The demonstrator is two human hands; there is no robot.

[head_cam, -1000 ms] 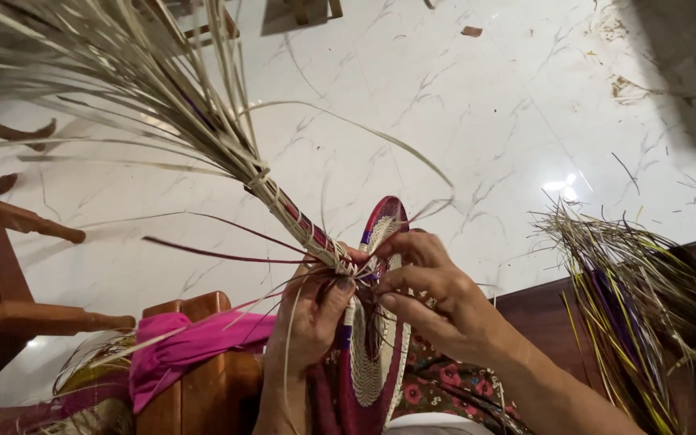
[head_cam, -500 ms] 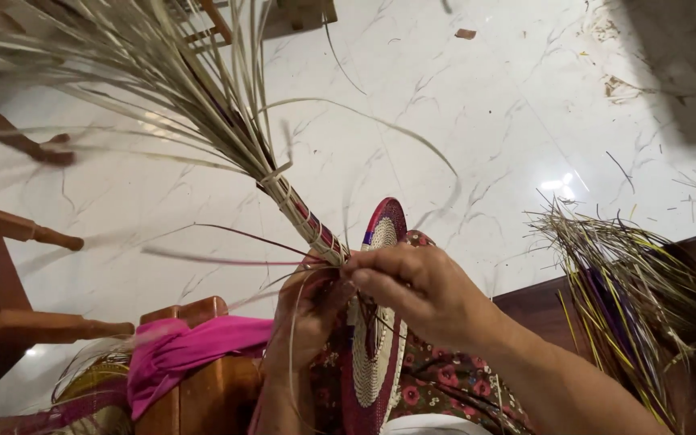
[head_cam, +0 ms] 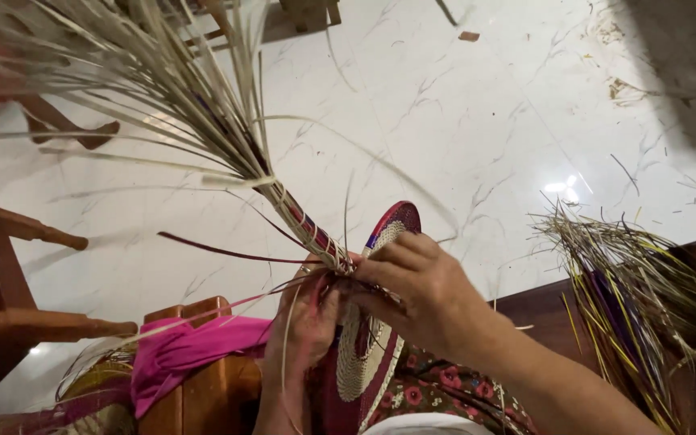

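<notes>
A round coiled woven disc (head_cam: 368, 354), cream with maroon and blue bands, stands on edge in front of me. From its rim a wrapped bundle of pale straw (head_cam: 304, 225) rises up left and fans out into loose stalks (head_cam: 122, 72). My left hand (head_cam: 304, 330) grips the disc's rim and the base of the bundle. My right hand (head_cam: 424, 294) reaches across the rim, fingers pinched on a thin strand at the wrapped coil. A dark red strand (head_cam: 227, 254) trails to the left.
A sheaf of dyed and plain straw (head_cam: 638, 314) lies at right on a dark wooden surface. Pink cloth (head_cam: 187, 354) drapes over a wooden chair at lower left. More wooden furniture (head_cam: 18, 274) stands at left. White marble floor (head_cam: 477, 121) lies below, littered with bits.
My right hand has moved left over the disc's rim and closed in on the wrapped coil. The straw fan has swung slightly and the view shifted down.
</notes>
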